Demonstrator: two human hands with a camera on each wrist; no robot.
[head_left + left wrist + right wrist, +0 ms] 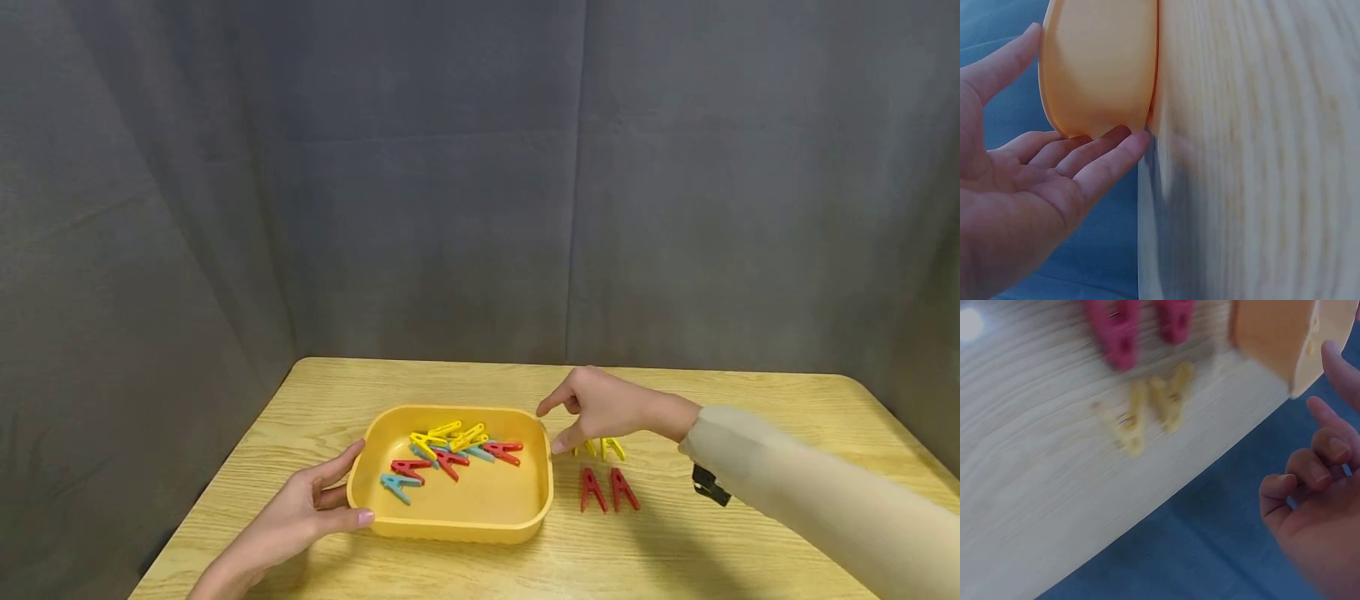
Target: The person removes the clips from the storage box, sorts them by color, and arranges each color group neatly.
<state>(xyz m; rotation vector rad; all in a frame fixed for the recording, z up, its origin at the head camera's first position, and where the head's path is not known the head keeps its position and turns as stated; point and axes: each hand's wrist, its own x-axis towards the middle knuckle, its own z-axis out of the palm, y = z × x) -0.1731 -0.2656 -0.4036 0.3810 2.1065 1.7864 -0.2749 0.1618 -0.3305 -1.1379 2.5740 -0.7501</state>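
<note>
A yellow plastic tray [480, 532] stands on the table, holding several clothespins in yellow [468, 437], red [452, 464] and blue [401, 485]. At its left end is my left hand [296, 512], thumb along the front corner and index finger near the back of the rim. In the left wrist view, fairly straight fingers [1107, 164] meet the tray's end [1100, 81]. My right hand [603, 404] is at the right end, with index finger and thumb extended and tips right at the rim. Its other fingers [1310, 469] bend towards the palm, nothing visible inside them.
Two red clothespins [626, 489] lie to the right of the tray. Behind them, two yellow clothespins [612, 449] are partly covered by the right hand in the head view. Beyond the wooden table's [750, 467] far edge hangs a dark grey curtain [450, 208].
</note>
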